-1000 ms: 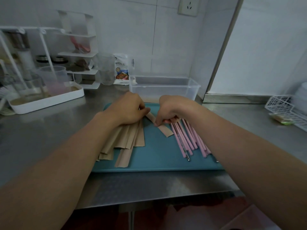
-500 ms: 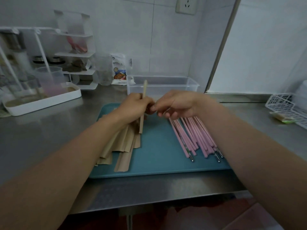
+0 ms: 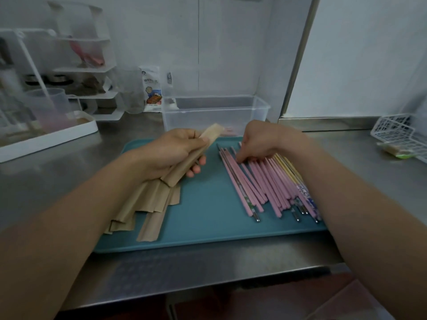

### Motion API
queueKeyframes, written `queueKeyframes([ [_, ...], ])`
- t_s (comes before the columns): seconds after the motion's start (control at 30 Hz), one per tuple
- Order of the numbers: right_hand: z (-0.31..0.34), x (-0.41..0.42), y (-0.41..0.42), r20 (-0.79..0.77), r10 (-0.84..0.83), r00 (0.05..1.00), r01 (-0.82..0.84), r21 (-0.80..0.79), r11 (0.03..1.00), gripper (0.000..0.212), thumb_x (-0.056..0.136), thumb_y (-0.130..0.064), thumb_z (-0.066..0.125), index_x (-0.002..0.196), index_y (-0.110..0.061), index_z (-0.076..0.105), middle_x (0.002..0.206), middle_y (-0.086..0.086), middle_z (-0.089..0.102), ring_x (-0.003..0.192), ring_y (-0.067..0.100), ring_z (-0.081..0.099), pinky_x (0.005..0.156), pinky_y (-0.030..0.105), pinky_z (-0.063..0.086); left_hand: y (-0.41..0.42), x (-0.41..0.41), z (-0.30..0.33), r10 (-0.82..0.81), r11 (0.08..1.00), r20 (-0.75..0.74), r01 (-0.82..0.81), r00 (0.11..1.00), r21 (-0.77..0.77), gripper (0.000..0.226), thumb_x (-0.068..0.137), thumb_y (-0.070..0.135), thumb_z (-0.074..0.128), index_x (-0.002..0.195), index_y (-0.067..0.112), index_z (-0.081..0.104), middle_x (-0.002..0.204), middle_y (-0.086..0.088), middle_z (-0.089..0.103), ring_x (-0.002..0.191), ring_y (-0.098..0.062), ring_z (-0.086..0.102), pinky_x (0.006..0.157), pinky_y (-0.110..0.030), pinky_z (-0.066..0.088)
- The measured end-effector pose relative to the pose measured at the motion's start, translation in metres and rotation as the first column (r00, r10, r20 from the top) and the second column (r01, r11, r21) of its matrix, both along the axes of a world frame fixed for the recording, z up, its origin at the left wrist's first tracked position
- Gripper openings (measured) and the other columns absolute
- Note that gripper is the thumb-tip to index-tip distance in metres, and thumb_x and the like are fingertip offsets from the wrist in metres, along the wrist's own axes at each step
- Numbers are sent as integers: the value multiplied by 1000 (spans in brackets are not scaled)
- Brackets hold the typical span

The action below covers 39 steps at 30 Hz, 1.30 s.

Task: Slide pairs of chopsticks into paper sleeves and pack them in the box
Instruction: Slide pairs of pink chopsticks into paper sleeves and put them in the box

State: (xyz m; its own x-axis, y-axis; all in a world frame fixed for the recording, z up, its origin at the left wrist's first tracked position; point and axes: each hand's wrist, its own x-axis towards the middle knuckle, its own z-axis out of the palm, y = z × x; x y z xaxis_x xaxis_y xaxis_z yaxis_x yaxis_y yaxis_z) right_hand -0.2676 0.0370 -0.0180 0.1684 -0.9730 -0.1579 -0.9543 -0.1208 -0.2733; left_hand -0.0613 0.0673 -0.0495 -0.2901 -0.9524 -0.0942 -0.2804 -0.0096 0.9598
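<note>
On the teal plastic tray (image 3: 208,227), pink chopsticks (image 3: 258,181) lie fanned; the right hand's (image 3: 261,142) curled fingertips touch them, gripping nothing visibly. Left hand (image 3: 171,153) clasps one brown paper sleeve (image 3: 196,153). Raking may scatter pairs.

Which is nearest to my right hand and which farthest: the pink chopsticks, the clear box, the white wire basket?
1. Pink chopsticks, under the right hand on the tray.
2. Clear box, just behind it.
3. White wire basket, far right on the counter.

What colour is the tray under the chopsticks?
Teal blue; the tray shows plainly in the head view, beneath the pink chopsticks.
</note>
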Motion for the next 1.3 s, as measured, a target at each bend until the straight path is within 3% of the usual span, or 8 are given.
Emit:
queueKeyframes([
  [0.1,-3,3,1,75,-48,996,50,-22,999,28,73,-32,78,62,-13,62,47,-3,58,45,14,52,50,24,41,1,0,0,-51,998,-17,51,999,33,17,104,24,44,99,12,55,62,-5,58,45,-14,53,40,-24,46],
  [0.17,2,0,1,331,-86,940,86,16,996,19,78,-25,73,69,-10,67,57,2,62,48,13,49,49,25,37,1,1,0,-62,998,-15,63,998,33,23,105,27,39,106,13,58,60,-2,53,43,-13,46,37,-23,41],
  [0.33,15,-9,5,872,-108,477,19,113,993,11,96,-12,57,92,-2,59,83,17,73,52,10,48,40,16,32,-1,1,-1,-58,996,-56,62,997,65,36,106,33,34,107,14,64,58,-1,47,40,-12,39,36,-21,34],
  [0.4,16,-10,2,931,-75,358,-9,84,996,5,98,-9,56,97,-5,57,78,13,70,51,8,45,38,15,32,-1,1,0,-60,996,-60,64,996,67,37,106,32,33,106,14,65,57,-1,47,40,-12,39,36,-21,34],
  [0.57,5,-8,-3,967,-35,253,-103,63,993,15,98,-8,57,109,-13,66,75,7,65,50,7,42,37,14,33,1,1,1,-74,995,-64,78,995,57,38,106,32,32,107,15,65,56,-1,48,41,-12,39,37,-21,35],
  [0.77,2,-8,-5,994,-112,3,-246,109,963,23,92,1,59,113,2,67,86,9,70,75,13,66,66,18,57,-3,1,0,-42,997,-86,46,995,54,38,106,34,33,106,15,66,58,0,45,41,-10,33,37,-20,30],
  [1.07,1,-5,-7,981,-107,-163,-121,87,989,9,89,-5,66,95,0,68,77,7,68,65,10,67,59,15,57,0,2,0,-31,999,-65,33,997,30,35,106,29,34,110,10,63,62,-3,48,40,-10,37,37,-21,33],
  [1.3,-3,-3,-11,999,-43,-5,-87,42,995,21,100,-19,57,91,-5,70,71,3,59,61,9,52,48,16,45,-1,2,1,-35,999,-59,36,998,20,36,106,31,35,112,10,63,62,-3,51,40,-10,38,37,-21,33],
])
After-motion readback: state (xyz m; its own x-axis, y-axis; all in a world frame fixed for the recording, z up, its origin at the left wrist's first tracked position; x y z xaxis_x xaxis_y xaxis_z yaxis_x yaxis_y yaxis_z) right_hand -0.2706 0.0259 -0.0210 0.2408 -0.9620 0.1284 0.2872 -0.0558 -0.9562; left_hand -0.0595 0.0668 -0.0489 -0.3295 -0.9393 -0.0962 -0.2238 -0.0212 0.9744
